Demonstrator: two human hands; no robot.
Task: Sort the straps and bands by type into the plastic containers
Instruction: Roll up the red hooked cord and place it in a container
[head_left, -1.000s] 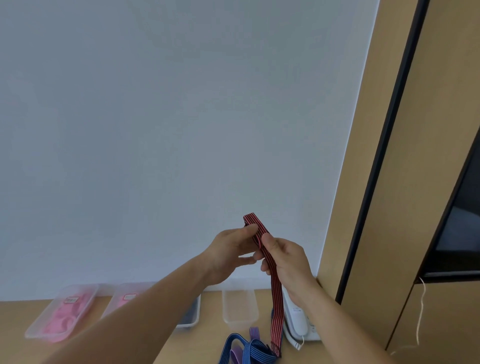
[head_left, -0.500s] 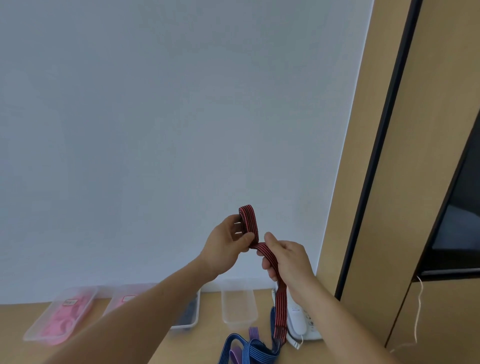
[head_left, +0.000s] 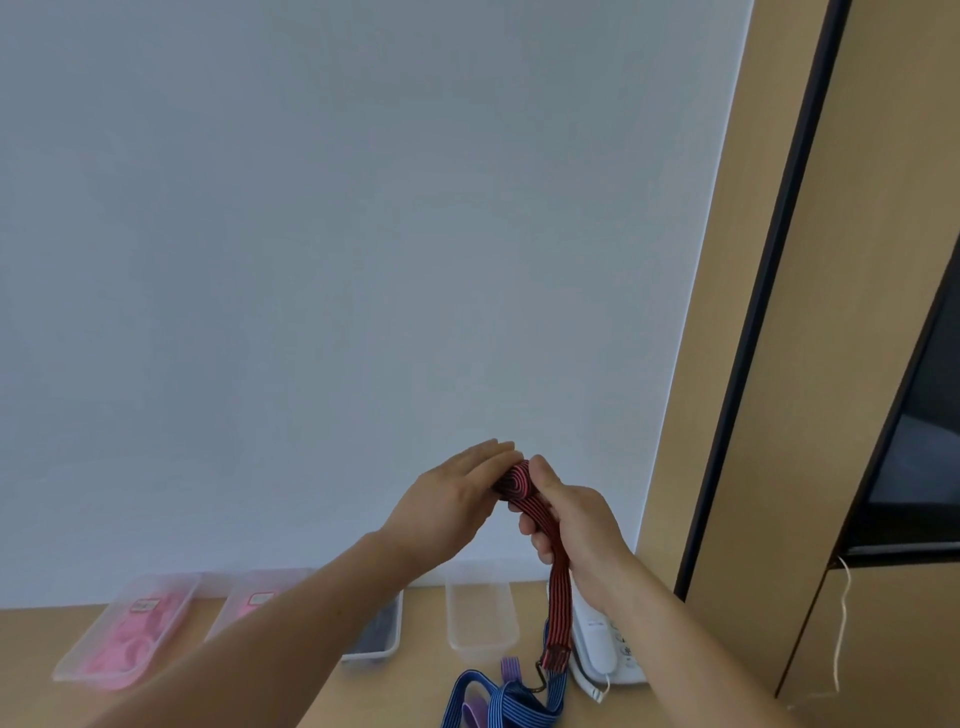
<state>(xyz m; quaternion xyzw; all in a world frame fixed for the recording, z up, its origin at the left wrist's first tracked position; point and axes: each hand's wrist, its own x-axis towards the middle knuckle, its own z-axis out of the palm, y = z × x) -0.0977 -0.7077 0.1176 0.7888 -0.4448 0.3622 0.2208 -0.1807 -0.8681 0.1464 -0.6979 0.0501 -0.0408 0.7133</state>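
A red-and-black striped strap (head_left: 560, 582) is held up in front of the wall, its top end wound into a small coil between both hands. My left hand (head_left: 451, 503) holds the coil with fingers laid over it. My right hand (head_left: 570, 519) grips the strap just below the coil, thumb on top. The free end hangs down to a metal hook (head_left: 544, 678) above the desk. Blue striped straps (head_left: 511, 704) and a purple band (head_left: 510, 666) lie on the desk below.
Along the wall stand plastic containers: two with pink bands (head_left: 127, 631) (head_left: 254, 603), one with dark contents (head_left: 382, 631), and an empty clear one (head_left: 480, 610). A white telephone (head_left: 600, 647) sits right of them. A wooden cabinet (head_left: 810, 415) rises on the right.
The strap's upper end has been rolled into a tighter coil. The hanging part is shorter and its hooked end has risen. My left hand has turned over the coil.
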